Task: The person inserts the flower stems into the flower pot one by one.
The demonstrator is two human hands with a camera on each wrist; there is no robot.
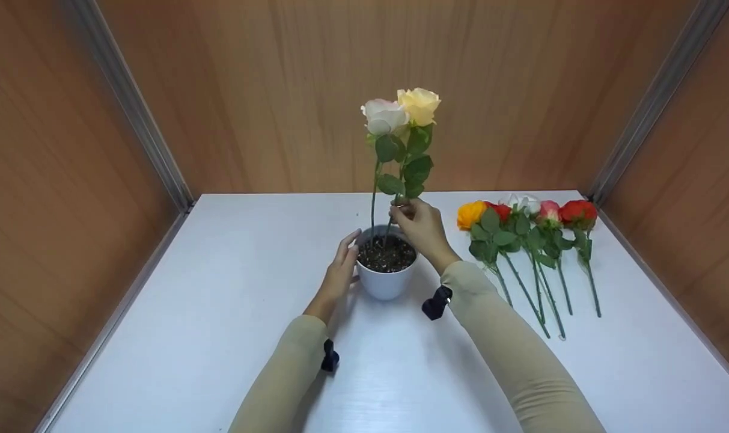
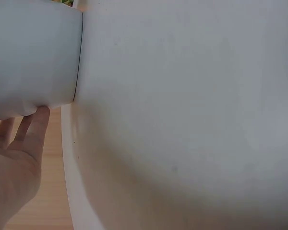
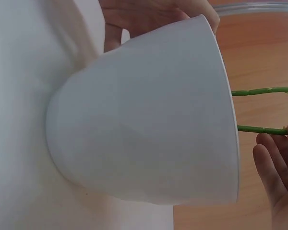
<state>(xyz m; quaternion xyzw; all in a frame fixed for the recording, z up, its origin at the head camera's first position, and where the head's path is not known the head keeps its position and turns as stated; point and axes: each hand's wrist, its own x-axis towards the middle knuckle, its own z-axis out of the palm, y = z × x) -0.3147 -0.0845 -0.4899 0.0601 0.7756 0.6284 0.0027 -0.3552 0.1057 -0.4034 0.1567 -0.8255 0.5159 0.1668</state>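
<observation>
A white pot filled with dark soil stands upright on the table. Two roses rise from it, one white with a pinkish edge, the other pale yellow. My right hand pinches the yellow rose's green stem between thumb and fingers, just above the rim. Against the pot's left side rests my left hand, its fingers extended and touching the wall in the left wrist view. The stems' lower ends are hidden in the soil.
To the right on the white table lie several loose roses: orange, red, pink and white, their stems pointing toward the front. Wood-grain panels enclose the table at the back and both sides.
</observation>
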